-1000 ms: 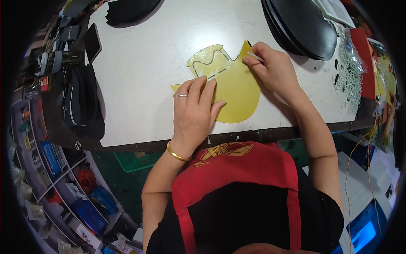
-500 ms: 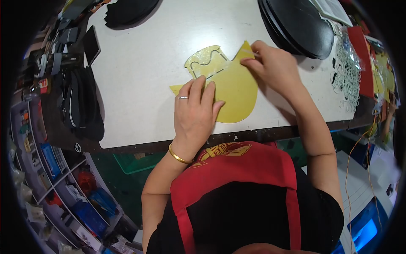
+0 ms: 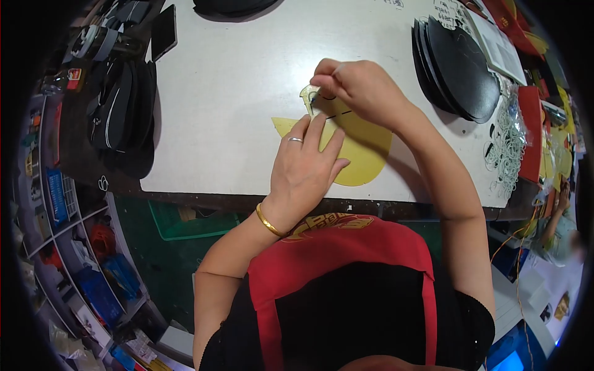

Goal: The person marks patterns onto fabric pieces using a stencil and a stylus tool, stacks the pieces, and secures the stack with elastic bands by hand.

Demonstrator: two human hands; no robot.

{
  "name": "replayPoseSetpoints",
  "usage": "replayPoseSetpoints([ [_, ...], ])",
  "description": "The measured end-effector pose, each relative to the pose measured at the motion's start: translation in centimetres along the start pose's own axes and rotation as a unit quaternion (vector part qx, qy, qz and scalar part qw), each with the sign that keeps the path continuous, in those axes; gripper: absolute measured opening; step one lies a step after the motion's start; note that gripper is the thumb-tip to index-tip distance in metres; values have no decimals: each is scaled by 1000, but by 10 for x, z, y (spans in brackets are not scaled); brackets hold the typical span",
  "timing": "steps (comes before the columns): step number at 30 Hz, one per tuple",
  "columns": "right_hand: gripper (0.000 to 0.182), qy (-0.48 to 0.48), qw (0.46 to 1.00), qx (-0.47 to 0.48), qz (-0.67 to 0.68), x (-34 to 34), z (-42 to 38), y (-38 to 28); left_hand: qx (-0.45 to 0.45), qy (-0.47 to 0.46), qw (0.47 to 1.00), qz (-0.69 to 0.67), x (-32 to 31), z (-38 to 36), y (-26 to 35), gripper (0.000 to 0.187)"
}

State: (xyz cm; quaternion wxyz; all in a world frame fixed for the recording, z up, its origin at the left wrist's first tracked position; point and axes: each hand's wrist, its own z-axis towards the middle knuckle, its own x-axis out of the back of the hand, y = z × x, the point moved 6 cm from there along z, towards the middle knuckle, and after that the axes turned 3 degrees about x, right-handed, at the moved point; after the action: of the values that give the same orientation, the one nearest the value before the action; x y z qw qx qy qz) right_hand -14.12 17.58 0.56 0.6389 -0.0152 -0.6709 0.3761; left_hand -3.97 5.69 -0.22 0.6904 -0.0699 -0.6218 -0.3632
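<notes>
Head view: a flat yellow translucent plastic template [image 3: 362, 151] with a rounded lower edge and thin cut slots lies on the white tabletop [image 3: 223, 93], close to the near edge. The left hand [image 3: 306, 170] rests palm down on the template's near left part, fingers spread and flat, pressing rather than gripping; a ring sits on one finger and a gold bangle [image 3: 267, 222] circles the wrist. The right hand [image 3: 359, 89] is at the template's far left corner, its fingers pinched shut on a thin marking tool [image 3: 313, 98] whose tip meets the template by a curved slot. A dark dashed line shows on the template just below that hand.

To the right, well apart from the template, a stack of black oval pieces [image 3: 461, 65] lies on the tabletop, with a heap of pale cords [image 3: 507, 145] beside it. Black straps and bags [image 3: 120, 105] pile up at the left edge. A red apron [image 3: 346, 247] covers the person's front below.
</notes>
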Motion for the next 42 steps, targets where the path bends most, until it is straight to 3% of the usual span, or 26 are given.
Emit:
replayPoseSetpoints([
  [9, 30, 35, 995, -15, -87, 18, -18, 10, 14, -18, 1000, -8, 0, 0, -3, 52],
  [13, 30, 121, 985, -12, -122, 32, -15, 29, 8, -11, 1000, -2, 1, 0, 0, 53],
  [19, 29, 69, 988, -55, -129, 40, -53, 7, 11, -12, 1000, 1, 2, 1, 0, 54],
  [22, 28, 112, 993, -14, -17, 30, -57, -12, 4, -11, 1000, 1, 1, 1, 0, 53],
  [23, 27, 118, 992, 30, -17, 16, -57, -14, 4, -13, 1000, 2, 1, 1, 1, 52],
  [26, 26, 108, 990, 12, -84, 9, -62, -3, 5, -10, 1000, 8, 0, 1, 0, 53],
  [30, 32, 143, 976, -156, 47, 52, -81, 36, 0, -7, 1000, 22, 1, 1, 1, 55],
  [33, 37, 202, 958, -203, 15, 44, -93, 70, -6, 10, 999, 50, -6, -4, 2, 58],
  [36, 38, 75, 962, -264, 1, 28, -97, 45, -10, 1, 997, 75, -7, -3, 3, 60],
  [37, 35, 56, 970, -238, -7, 22, -98, 41, -3, -13, 998, 67, -9, -4, 1, 61],
  [40, 30, 157, 958, -173, 164, 60, -124, 41, -39, -14, 998, -45, 16, 17, -29, 63],
  [41, 28, 288, 919, -171, 209, 87, -144, 65, -64, 50, 996, 21, 36, 33, -37, 62],
  [42, 27, 344, 892, -272, 105, 125, -162, 84, -73, 111, 989, 61, 48, 55, -51, 64],
])
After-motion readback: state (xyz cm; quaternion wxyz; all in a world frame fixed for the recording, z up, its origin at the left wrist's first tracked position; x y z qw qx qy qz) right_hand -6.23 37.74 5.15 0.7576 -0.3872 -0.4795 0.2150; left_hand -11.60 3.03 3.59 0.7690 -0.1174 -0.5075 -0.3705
